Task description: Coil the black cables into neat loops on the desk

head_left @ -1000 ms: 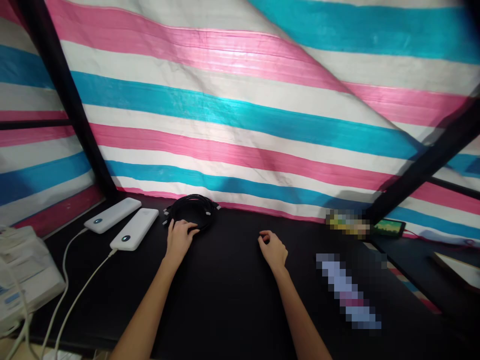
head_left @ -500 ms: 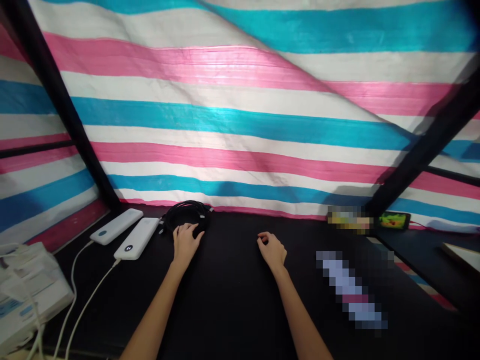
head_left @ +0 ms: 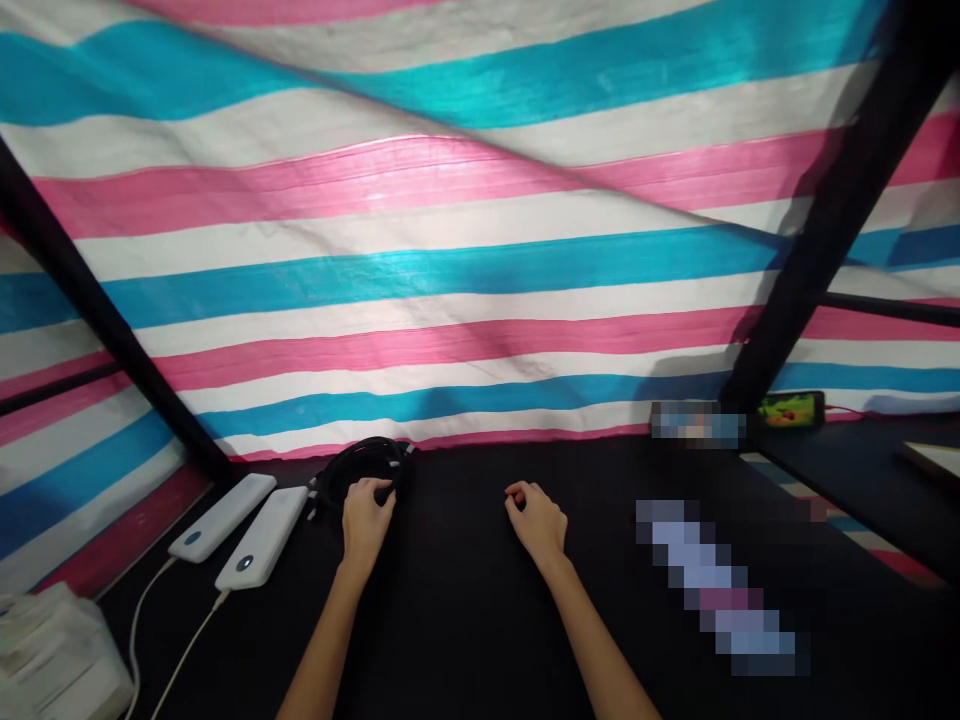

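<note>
A coil of black cable with pale metal-tipped plugs lies at the back of the black table, left of centre. My left hand is closed on the near right side of this coil, thumb and fingers pinching the strands. Across from it, my right hand rests on or just above the tabletop, its fingers loosely curled with nothing visible in them. Two white power banks lie left of the coil, white cables running from their near ends.
A white plastic-wrapped bundle sits at the lower left. On the right are a blurred-out long item, another blurred item and a lit phone. Striped sheeting on black posts encloses the table.
My left thumb and fingers have drawn together onto the cable coil. My right hand keeps nearly the same curled pose. The camera view has tilted and shifted slightly.
</note>
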Tool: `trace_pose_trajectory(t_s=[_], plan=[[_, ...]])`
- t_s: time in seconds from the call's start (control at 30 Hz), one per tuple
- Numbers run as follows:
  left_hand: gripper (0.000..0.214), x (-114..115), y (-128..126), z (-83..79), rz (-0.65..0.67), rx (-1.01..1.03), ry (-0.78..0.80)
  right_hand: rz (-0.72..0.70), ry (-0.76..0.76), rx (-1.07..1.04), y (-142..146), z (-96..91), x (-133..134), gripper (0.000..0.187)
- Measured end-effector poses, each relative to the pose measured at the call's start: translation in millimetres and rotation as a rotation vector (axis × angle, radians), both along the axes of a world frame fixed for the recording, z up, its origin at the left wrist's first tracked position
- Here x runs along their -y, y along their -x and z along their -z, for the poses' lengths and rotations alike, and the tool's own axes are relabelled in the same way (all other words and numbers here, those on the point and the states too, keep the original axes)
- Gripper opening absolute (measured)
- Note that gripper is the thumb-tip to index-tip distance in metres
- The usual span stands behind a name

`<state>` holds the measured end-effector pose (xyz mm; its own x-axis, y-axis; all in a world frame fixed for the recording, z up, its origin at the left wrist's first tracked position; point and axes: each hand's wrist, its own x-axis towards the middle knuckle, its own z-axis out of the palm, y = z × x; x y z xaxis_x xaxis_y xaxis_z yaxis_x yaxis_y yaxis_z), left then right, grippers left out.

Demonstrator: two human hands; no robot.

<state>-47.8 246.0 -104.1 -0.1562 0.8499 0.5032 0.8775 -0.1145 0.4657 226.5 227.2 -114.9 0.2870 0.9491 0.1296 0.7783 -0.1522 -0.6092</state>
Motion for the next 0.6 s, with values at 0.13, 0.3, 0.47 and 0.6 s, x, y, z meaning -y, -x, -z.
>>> trace_pose_trajectory(t_s=[0.13,0.3,0.47,0.6], plan=[[0.035,5,-1,-10.4,-0.093,-0.014,0.017,-0.013,-0.030,0.001,1,1.8,1,0.016],[0.042,4,4,-11.1,-0.160,-0.180,0.061,-0.007,-0.020,-0.011,1,3.1,1,0.015],[0.038,-1,12,-4.2,-0.051,-0.186,0.079,-0.008,-0.005,-0.017,0,3.4,1,0.016],[0.033,-1,13,-4.9,-0.067,-0.160,0.018,-0.015,0.009,-0.031,-1,0.9,1,0.017]])
